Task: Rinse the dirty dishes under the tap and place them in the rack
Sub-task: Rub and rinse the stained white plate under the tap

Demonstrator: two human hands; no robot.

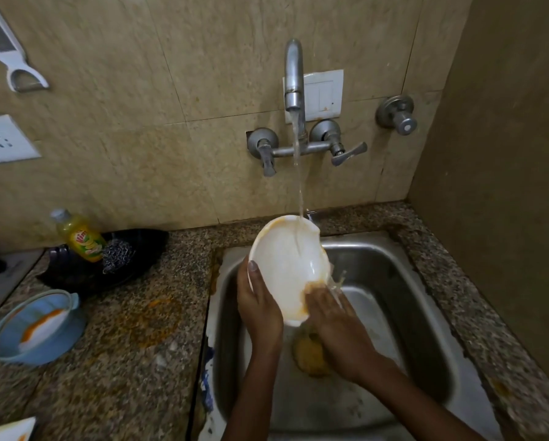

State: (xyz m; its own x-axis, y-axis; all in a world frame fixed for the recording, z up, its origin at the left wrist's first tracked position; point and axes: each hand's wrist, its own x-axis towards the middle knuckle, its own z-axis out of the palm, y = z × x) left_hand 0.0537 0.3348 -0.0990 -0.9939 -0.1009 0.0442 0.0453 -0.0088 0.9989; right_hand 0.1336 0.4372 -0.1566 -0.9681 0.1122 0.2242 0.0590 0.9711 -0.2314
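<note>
Your left hand (258, 305) grips the rim of the white, orange-stained oval plate (286, 265), tilted over the steel sink (394, 281) under the steel tap's (294, 74) stream. Your right hand (337, 316) lies with straight fingers on its lower edge.

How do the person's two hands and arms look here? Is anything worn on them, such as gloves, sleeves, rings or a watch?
Both arms are bare up to the frame's bottom edge: no sleeves show. The left hand and the right hand wear no gloves, and no ring, watch or bracelet is visible on either. The left thumbnail is short and plain. The right hand's fingers look wet and glossy.
</note>
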